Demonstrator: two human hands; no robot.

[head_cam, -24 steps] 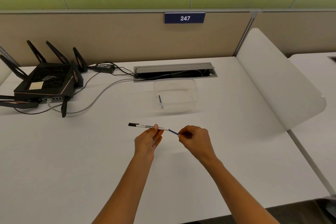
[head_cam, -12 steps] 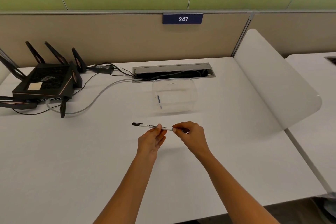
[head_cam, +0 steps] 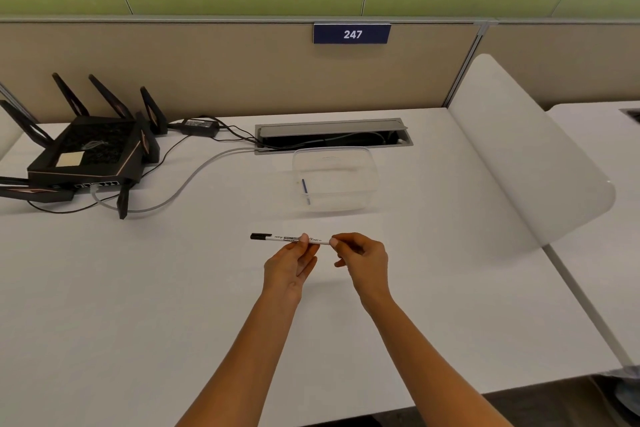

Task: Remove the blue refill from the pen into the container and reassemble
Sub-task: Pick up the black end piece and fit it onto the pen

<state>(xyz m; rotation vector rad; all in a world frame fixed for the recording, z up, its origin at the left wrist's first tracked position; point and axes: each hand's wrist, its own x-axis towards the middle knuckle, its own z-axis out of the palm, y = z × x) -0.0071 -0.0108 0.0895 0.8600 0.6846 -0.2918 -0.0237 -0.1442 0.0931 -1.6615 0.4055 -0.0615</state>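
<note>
I hold the slim white pen with black cap (head_cam: 289,239) level above the tabletop; a thin blue refill (head_cam: 304,188) lies inside the clear plastic container (head_cam: 367,180) beyond.

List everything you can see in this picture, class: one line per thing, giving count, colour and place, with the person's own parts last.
pen: 1, white with black cap, held above desk centre
container: 1, clear, behind the pen
refill: 1, blue, inside container, left side
router: 1, black, desk's left
power adapter: 1, black, behind router
cable hatch: 1, grey, open, desk's back
sign: 1, blue, reads 247, on partition
desk: 1, white
left hand: 1, fingers pinching pen's barrel
right hand: 1, fingers at pen's right end
</note>
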